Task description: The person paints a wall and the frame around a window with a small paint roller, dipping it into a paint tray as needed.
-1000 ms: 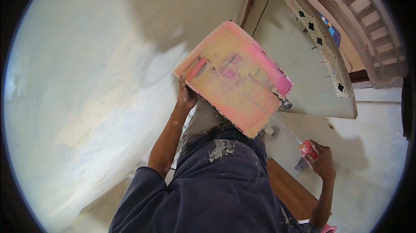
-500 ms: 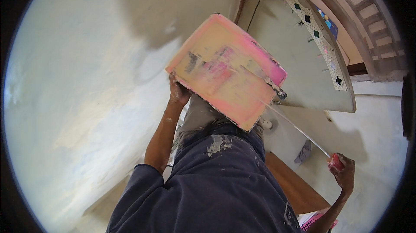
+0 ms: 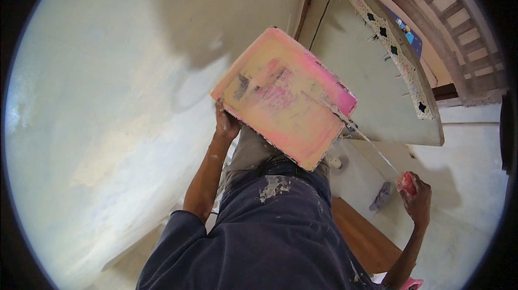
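Observation:
A pink, shallow rectangular tray, smeared with cream, magenta and dark paste, is held tilted in front of my waist. My left hand grips its left corner, with part of the fingers hidden beneath. Out to the right, my right hand is closed round the red handle of a tool. Its long, thin pale part reaches up to the tray's right edge; whether it is a blade seen edge-on I cannot tell. On the tray's right side lies a paste-coated scraper-like tool with a dark end.
A pale wall with whitish patches rises close on my left. A grey-green panel with a patterned lace strip stands at the upper right. Brown wooden furniture is beside me at the lower right, near a grey cloth.
My right hand has moved up and left with the red-handled tool, nearer the tray. The tray sits slightly lower in the picture, still in my left hand.

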Tool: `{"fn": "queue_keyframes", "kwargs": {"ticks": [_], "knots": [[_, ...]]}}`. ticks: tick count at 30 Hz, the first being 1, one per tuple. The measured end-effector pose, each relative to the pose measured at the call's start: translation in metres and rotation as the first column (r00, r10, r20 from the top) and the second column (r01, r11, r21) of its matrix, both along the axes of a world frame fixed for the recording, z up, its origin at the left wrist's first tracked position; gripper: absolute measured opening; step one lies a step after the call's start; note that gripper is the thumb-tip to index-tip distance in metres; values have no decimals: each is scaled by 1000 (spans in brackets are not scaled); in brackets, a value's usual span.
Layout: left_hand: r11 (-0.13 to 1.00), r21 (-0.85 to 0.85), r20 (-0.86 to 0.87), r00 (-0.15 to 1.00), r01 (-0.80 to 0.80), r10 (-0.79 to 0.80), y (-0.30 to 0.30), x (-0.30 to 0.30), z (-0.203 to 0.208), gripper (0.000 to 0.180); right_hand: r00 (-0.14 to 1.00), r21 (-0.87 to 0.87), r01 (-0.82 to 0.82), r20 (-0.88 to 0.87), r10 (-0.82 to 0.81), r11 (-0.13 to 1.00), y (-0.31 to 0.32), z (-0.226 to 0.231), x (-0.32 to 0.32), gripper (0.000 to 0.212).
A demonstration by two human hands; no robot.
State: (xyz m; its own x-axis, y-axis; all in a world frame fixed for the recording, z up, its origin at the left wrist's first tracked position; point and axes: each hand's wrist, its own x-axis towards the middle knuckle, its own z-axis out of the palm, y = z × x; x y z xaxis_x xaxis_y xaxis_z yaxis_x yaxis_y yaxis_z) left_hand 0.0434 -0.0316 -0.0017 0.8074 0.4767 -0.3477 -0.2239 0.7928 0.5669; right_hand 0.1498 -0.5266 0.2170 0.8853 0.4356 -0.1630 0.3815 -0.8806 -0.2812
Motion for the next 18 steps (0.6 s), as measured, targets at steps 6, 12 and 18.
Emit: {"fn": "queue_keyframes", "kwargs": {"ticks": [6, 12, 18], "knots": [[1000, -25, -11, 1000, -11, 11, -2, 0, -3, 60, 934, -55, 164, -314, -173, 985, 3, -1, 3, 42], [999, -29, 21, 1000, 17, -16, 1, -3, -12, 71, 864, -69, -70, -503, 26, 995, -26, -13, -17, 31], [1000, 13, -25, 1000, -13, 13, -1, -2, -6, 70, 706, 104, 194, -705, -65, 975, 7, -19, -35, 30]]}}
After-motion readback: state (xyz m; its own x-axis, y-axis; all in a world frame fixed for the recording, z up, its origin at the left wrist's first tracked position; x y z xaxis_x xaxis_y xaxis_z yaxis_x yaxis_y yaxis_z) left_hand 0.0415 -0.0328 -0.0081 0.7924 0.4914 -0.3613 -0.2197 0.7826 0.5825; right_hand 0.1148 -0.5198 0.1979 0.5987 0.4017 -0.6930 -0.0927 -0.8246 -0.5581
